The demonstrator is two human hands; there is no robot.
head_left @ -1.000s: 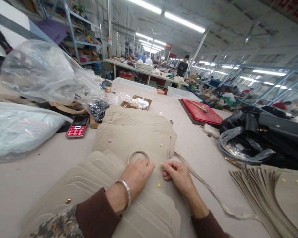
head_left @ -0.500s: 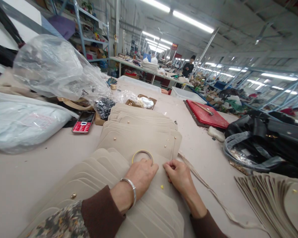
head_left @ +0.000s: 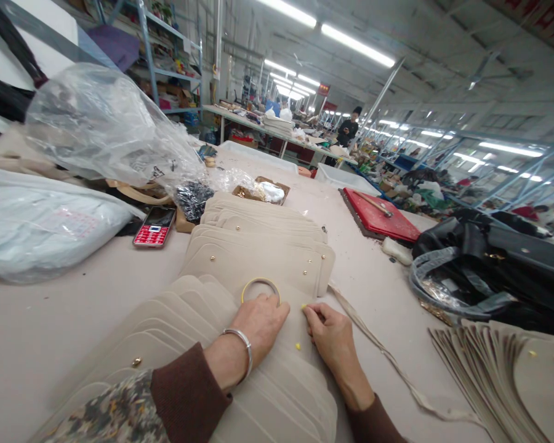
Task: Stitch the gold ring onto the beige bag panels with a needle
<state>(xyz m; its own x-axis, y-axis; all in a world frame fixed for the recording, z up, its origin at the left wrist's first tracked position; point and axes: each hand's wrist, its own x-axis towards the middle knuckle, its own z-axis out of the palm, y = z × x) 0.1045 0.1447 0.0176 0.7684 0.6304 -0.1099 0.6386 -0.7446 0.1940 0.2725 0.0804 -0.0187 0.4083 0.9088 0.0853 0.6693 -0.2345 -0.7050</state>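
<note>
My left hand [head_left: 257, 325] lies knuckles-up on a fanned stack of beige leather panels [head_left: 189, 326], fingers curled down beside a thin gold ring [head_left: 260, 286] that rests on the top panel. My right hand [head_left: 329, 333] is closed in a pinch just right of it, fingertips on a small yellow bit [head_left: 303, 306] at the panel's edge. Another yellow bit [head_left: 298, 346] sits between my two hands. A second stack of beige panels with gold studs [head_left: 258, 246] lies just beyond.
A red phone [head_left: 154, 226], clear plastic bags [head_left: 101, 129] and a white bag [head_left: 41, 231] crowd the left. At right are a red board [head_left: 381, 215], black bags [head_left: 503, 258] and another fan of beige pieces [head_left: 503, 369]. A strap [head_left: 388, 357] trails across the table. A person [head_left: 349, 128] stands far back.
Both hands have stayed on the top panel. My right hand's pinch shifted slightly along the panel edge; the view moved a little.
</note>
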